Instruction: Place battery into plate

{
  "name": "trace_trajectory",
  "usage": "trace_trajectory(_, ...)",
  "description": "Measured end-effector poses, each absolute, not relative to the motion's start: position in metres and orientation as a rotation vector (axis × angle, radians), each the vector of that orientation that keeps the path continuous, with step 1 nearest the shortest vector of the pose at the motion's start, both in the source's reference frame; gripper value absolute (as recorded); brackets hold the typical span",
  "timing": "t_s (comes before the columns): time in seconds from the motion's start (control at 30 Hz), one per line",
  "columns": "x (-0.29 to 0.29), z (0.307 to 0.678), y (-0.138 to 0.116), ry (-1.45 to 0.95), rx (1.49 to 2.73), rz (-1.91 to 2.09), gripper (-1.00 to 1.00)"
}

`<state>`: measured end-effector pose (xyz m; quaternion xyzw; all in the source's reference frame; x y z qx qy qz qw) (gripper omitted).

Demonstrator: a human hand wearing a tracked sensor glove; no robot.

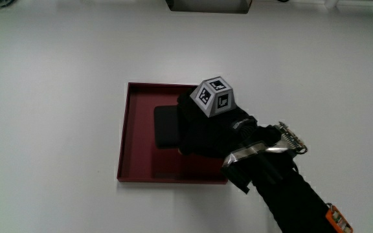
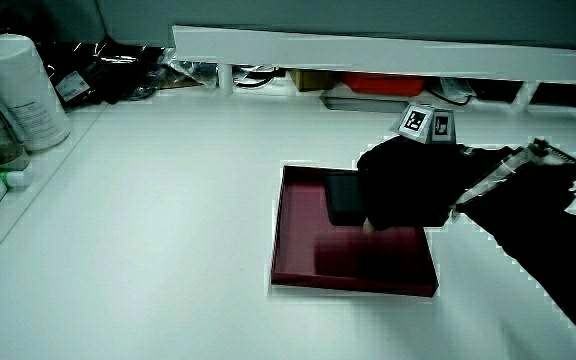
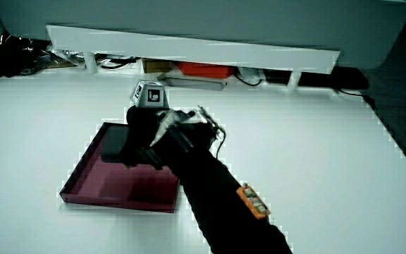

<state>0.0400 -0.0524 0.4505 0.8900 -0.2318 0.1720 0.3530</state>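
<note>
A dark red square plate lies on the white table; it also shows in both side views. A flat black battery rests inside it, in the part farther from the person. The hand, in a black glove with a patterned cube on its back, is over the plate and covers one end of the battery. Its fingers curl down onto that end, and their tips are hidden. In both side views the hand sits low in the plate against the battery.
A low white partition stands at the table's edge farthest from the person, with clutter under it. A white jar and small bottles stand at the table's edge beside the partition. The forearm reaches in from the person's edge.
</note>
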Motion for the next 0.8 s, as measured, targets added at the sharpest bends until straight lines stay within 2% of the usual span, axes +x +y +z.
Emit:
trace_trajectory(0.67, 0.009, 0.527, -0.031, -0.539, 2.184, 0.378, 0.00)
trace_trajectory(0.8, 0.008, 0.523, -0.031, -0.556, 2.199, 0.389, 0.00)
